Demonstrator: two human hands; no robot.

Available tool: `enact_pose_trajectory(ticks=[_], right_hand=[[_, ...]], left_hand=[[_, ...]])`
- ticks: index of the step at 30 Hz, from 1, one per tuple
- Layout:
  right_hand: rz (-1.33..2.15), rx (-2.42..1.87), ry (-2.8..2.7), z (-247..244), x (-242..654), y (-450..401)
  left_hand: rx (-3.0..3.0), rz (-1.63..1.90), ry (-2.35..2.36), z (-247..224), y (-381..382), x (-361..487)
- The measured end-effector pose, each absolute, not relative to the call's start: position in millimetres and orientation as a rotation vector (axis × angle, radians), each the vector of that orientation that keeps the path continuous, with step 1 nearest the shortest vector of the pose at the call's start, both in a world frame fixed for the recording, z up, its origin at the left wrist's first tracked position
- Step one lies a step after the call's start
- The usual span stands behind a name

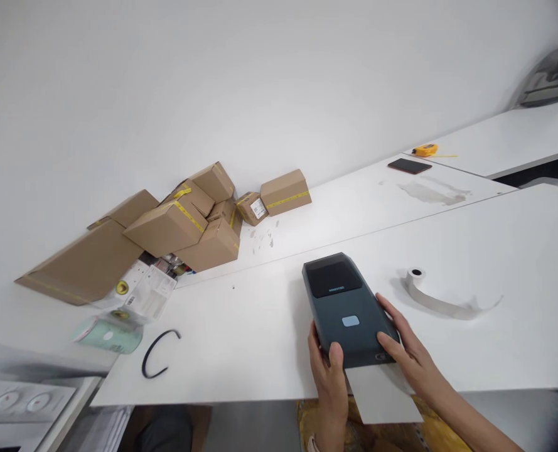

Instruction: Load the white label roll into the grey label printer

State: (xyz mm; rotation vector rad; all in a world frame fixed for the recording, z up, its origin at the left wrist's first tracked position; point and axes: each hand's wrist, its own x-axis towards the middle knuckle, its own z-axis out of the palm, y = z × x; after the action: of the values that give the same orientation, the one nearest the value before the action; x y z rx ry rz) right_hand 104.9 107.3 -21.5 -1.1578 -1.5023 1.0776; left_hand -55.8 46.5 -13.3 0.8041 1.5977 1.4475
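A dark grey-blue box-shaped device (368, 329) with a black glossy top panel and a light blue button is at the front of the white table. My left hand (330, 380) grips its near left side, thumb on top. Around its near right side, my right hand (408, 351) holds on with the thumb on top. A blank white sheet (383, 395) sticks out from under the device's near end, past the table edge. To the right, a white paper roll (416, 276) stands with its strip trailing off to the right.
Cardboard boxes (166, 227) are piled at the back left, near a green package (109, 334) and a black curved band (147, 358). A dark tablet (409, 166) and a yellow tape measure (425, 150) lie at the back right of the white table (241, 339).
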Motion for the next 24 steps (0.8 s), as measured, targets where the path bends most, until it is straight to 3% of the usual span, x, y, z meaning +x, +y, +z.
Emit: enact_pose_trajectory(ticks=[4, 9, 19, 24], right_hand=[[0.39, -0.96, -1.91, -6.4, 107.6, 111.0], [-0.014, -0.911, -2.051, 4.1, 103.4, 111.2], [-0.181, -0.949, -2.012, 7.6, 95.8, 104.4], [0.014, -0.873, -2.072, -5.8, 107.1, 100.7]], left_hand=[[0.723, 1.489, 1.597, -15.9, 31.7, -54.9], [0.636, 1.643, 1.523, -28.2, 23.6, -49.8], [0.895, 1.613, 1.65, -5.6, 28.4, -42.0], [0.881, 1.617, 1.631, 1.0, 24.0, -38.9]])
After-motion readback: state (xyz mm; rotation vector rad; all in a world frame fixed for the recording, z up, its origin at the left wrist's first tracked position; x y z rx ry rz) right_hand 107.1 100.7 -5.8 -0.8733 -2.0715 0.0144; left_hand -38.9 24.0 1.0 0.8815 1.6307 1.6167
